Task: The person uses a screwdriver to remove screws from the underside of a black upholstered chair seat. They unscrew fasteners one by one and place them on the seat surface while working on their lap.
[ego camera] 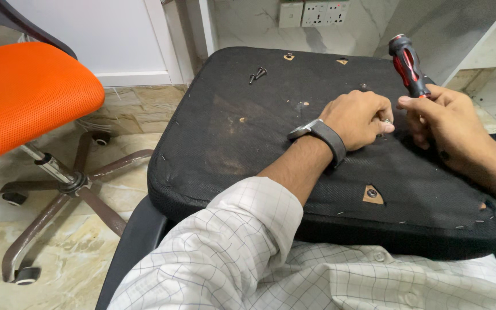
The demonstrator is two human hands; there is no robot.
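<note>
Red-and-black-handled screwdriver (pixel 408 64) gripped in right hand (pixel 440 123), at the far right of the scene, handle up and tilted slightly leftward, long axis running steeply down toward the seat; shaft and tip hidden behind the fingers. Small silvery screw or bolt head (pixel 386 121) pinched at the fingertips of left hand (pixel 358 117), just left of the right hand, the two hands nearly touching; the screwdriver's lower end pointing down toward that spot, right hand nearer to the tool, left hand nearer to the fastener. Left hand curled closed, knuckles up, resting on the upturned black fabric-covered chair seat base (pixel 248 149); right hand closed around the lower handle, thumb and forefinger forward. Dark wrist watch with metal buckle (pixel 322 135) on the left wrist, white checked shirt sleeve (pixel 231 241) below. Two loose dark screws (pixel 257 74) lying together on the far left part of the seat base, well apart from both hands. Triangular cut-out in the fabric showing wood and a bolt head (pixel 372 194) near the front edge; similar cut-outs further back. Orange mesh office chair (pixel 24 92) with a brown five-star base (pixel 70 189) to the left, on marble-patterned floor (pixel 58 258). White wall sockets (pixel 314 12) at the far wall.
</note>
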